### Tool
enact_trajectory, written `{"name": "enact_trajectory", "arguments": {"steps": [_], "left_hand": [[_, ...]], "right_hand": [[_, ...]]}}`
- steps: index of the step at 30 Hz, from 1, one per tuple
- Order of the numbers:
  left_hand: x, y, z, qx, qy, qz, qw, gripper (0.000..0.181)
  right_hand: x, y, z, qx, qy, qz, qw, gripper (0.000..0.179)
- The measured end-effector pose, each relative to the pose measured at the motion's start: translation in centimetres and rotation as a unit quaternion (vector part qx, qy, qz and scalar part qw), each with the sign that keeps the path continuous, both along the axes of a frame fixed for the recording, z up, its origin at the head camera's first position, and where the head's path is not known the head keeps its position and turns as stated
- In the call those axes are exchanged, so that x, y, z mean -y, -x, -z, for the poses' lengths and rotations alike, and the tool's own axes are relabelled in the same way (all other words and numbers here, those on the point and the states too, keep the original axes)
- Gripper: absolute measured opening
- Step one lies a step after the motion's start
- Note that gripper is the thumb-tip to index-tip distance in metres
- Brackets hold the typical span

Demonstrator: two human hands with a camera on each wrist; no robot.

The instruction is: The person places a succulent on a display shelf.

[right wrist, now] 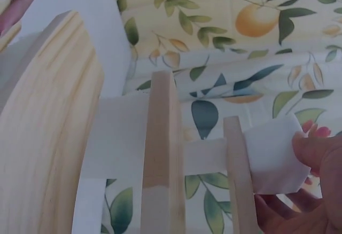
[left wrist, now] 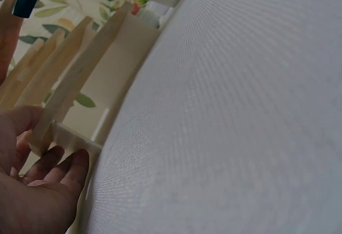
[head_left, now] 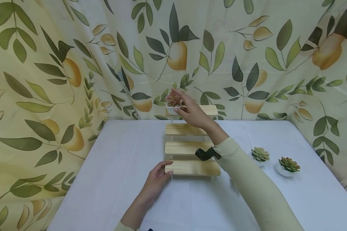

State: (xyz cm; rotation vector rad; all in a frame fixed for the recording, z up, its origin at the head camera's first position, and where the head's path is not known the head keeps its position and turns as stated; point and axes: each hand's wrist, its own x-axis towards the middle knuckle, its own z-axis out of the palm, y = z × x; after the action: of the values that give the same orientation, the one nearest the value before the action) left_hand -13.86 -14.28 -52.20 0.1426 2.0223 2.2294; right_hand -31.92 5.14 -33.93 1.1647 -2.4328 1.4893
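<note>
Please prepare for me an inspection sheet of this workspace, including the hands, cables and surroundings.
Surface: white cloth-covered table, no stain visible.
Job's things: pale wooden four-step rack with white supports stands on the table; pinkish-red succulent in a white pot at the left end of the top step, full seating unclear; pale-green succulent in a white bowl and red-edged green succulent in a white bowl, both right of the rack.
Clutter: nothing seen; beige right sleeve hides some table.
Hands: left hand grips the left end of the bottom step; right hand holds the pinkish-red succulent's pot.
Cables: nothing seen.
Surroundings: cream curtain printed with orange fruit and green leaves, behind the table.
</note>
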Motion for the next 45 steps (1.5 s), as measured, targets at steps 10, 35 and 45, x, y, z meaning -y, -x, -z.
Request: {"name": "enact_trajectory", "arguments": {"steps": [10,35,45], "left_hand": [[0.6,0.8,-0.5,-0.001,0.007,0.011,0.9999,0.041],[3.3,0.4,-1.0,0.023,0.054,-0.018,0.9981,0.041],[4.3,-0.3,-1.2,0.014,0.046,-0.023,0.9986,0.044]], "right_hand": [[-2.4,-1.9,-1.1,-0.021,-0.019,0.048,0.9984,0.074],[-21.8,-20.8,10.5,0.021,-0.092,0.14,0.9857,0.03],[-21.0,-23.6,13.2,0.073,-0.074,0.225,0.9688,0.047]]}}
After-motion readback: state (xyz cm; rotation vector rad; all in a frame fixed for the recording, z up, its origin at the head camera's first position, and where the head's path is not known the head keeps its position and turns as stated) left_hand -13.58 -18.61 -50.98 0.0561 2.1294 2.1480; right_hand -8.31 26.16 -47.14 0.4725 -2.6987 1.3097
